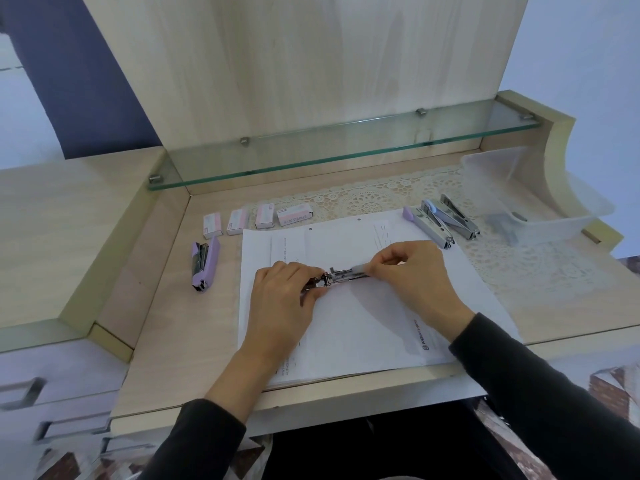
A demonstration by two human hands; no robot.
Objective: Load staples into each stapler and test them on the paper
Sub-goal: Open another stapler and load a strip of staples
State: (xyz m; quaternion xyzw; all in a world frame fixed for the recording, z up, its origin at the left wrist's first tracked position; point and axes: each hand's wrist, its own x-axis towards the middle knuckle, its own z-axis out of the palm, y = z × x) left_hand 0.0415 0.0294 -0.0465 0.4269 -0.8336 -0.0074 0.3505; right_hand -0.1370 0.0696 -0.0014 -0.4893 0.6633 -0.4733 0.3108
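Above the paper (363, 327) at the tabletop's (166, 341) middle, my left hand (284, 299) and right hand (412, 271) both pinch the metal stapler (341, 276).

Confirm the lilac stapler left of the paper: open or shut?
Shut. The lilac stapler lies on its side, with its lilac top and metal base closed together along their length.

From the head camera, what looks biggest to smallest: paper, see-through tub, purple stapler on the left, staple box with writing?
1. paper stack
2. clear plastic tub
3. purple stapler
4. labelled staple box, which sits farther back, so distance may shrink it a little.
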